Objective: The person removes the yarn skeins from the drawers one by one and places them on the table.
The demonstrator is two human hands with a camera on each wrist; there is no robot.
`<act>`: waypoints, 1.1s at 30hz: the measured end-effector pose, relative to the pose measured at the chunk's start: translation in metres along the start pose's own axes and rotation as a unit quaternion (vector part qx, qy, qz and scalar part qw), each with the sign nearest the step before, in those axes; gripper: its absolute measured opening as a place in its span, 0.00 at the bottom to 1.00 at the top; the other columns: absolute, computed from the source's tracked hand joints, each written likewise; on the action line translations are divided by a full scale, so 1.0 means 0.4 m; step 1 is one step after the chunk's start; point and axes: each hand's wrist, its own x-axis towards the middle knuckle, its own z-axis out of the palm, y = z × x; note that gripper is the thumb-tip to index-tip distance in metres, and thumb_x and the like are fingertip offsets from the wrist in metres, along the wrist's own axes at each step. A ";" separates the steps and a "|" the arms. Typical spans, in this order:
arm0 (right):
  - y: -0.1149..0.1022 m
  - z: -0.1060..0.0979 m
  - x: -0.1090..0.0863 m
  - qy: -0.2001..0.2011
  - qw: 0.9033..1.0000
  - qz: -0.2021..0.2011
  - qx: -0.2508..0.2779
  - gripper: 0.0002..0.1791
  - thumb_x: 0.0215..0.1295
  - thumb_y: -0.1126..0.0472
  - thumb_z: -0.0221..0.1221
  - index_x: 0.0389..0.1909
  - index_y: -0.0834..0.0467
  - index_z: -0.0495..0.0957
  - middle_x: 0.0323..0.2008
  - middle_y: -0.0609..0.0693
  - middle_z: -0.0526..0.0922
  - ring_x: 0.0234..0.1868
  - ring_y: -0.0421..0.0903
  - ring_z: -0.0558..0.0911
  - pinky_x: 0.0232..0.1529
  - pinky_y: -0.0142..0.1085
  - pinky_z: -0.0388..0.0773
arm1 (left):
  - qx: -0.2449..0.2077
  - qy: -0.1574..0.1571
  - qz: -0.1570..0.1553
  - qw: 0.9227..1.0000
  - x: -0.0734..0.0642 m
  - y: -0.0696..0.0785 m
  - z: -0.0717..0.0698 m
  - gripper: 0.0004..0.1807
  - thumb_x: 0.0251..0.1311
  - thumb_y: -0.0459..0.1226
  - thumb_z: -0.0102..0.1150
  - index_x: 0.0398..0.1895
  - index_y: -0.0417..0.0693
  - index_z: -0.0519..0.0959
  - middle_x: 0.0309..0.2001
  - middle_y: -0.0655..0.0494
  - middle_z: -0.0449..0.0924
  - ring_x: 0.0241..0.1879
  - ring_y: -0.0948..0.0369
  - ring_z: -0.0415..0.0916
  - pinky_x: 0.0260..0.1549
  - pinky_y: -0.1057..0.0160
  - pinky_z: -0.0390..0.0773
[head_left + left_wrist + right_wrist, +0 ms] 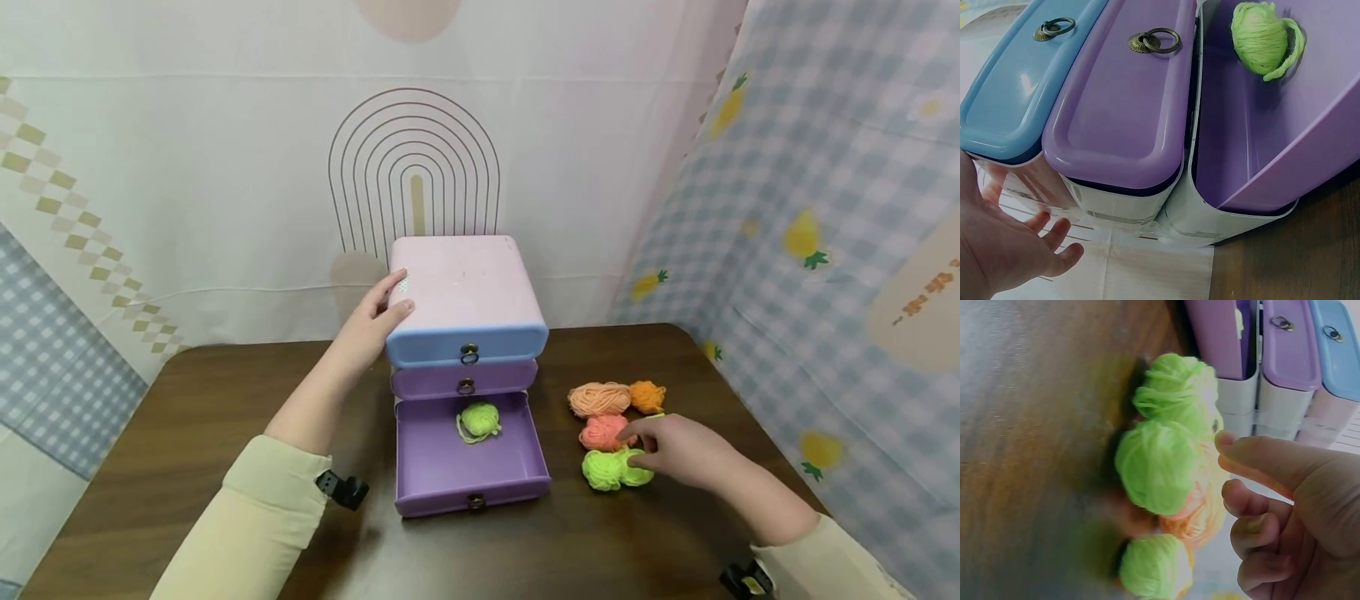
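Note:
A small cabinet with a pink top [468, 283] stands on the table, and my left hand [363, 329] rests on its left upper edge with the fingers spread. Its lowest purple drawer [442, 479] is pulled out, holding a light green yarn ball [480, 419]. To the right of the cabinet, my right hand [690, 450] hovers over the yarn balls, fingers loosely bent, nothing in its grasp. Two bright green balls [1157, 465] lie side by side near its thumb, and a third green ball [1155, 565] sits apart. A coral ball [602, 433] is partly behind the fingertips.
Behind the coral ball are a peach skein [598, 399] and an orange ball [647, 397]. The blue drawer [427, 347] and the middle purple drawer [427, 382] are closed, each with a ring pull. Patterned cloth [225, 208] hangs behind the brown table [187, 467].

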 end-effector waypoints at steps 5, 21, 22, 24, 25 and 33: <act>-0.017 -0.023 0.000 0.010 1.000 -0.020 -0.008 0.15 0.61 0.56 0.68 0.49 0.52 0.83 0.21 0.38 0.72 0.20 0.36 0.68 0.23 0.33 0.65 | -0.003 0.001 -0.002 1.000 0.001 -0.001 0.000 0.35 0.70 0.51 0.52 0.78 0.66 0.55 0.74 0.43 0.54 0.68 0.49 0.57 0.65 0.46 0.61; -0.103 -0.043 0.045 0.038 0.997 -0.069 -0.016 0.19 0.63 0.52 0.67 0.54 0.52 0.83 0.25 0.37 0.77 0.25 0.35 0.70 0.29 0.35 0.68 | -0.012 0.000 0.001 1.000 -0.002 0.008 0.002 0.34 0.71 0.50 0.52 0.78 0.66 0.55 0.74 0.44 0.55 0.67 0.50 0.57 0.65 0.47 0.60; -0.108 -0.042 0.051 0.036 0.996 -0.076 -0.009 0.19 0.63 0.53 0.66 0.55 0.52 0.83 0.26 0.38 0.78 0.25 0.35 0.70 0.29 0.35 0.68 | -0.013 0.001 0.001 1.000 -0.001 0.009 0.002 0.34 0.71 0.49 0.52 0.78 0.66 0.55 0.74 0.45 0.55 0.67 0.50 0.58 0.64 0.47 0.60; -0.119 -0.038 0.064 0.035 0.995 -0.092 -0.003 0.20 0.64 0.53 0.66 0.56 0.51 0.82 0.27 0.38 0.79 0.25 0.35 0.70 0.29 0.34 0.69 | -0.013 0.001 0.001 1.000 0.000 0.009 0.002 0.34 0.71 0.49 0.52 0.78 0.67 0.55 0.74 0.45 0.55 0.66 0.50 0.59 0.64 0.47 0.62; -0.124 -0.035 0.070 0.036 0.994 -0.102 -0.001 0.19 0.64 0.54 0.66 0.56 0.51 0.82 0.28 0.37 0.79 0.25 0.34 0.71 0.29 0.33 0.70 | -0.010 0.002 -0.001 1.000 0.000 0.008 0.001 0.34 0.71 0.50 0.52 0.78 0.67 0.55 0.74 0.45 0.55 0.66 0.50 0.59 0.63 0.47 0.62; -0.188 -0.006 0.109 0.033 0.994 -0.101 0.001 0.20 0.64 0.52 0.66 0.57 0.47 0.82 0.30 0.38 0.80 0.18 0.34 0.70 0.22 0.33 0.69 | -0.014 0.000 -0.017 1.000 0.003 0.011 0.003 0.35 0.72 0.44 0.51 0.79 0.61 0.53 0.73 0.42 0.55 0.66 0.48 0.58 0.63 0.48 0.62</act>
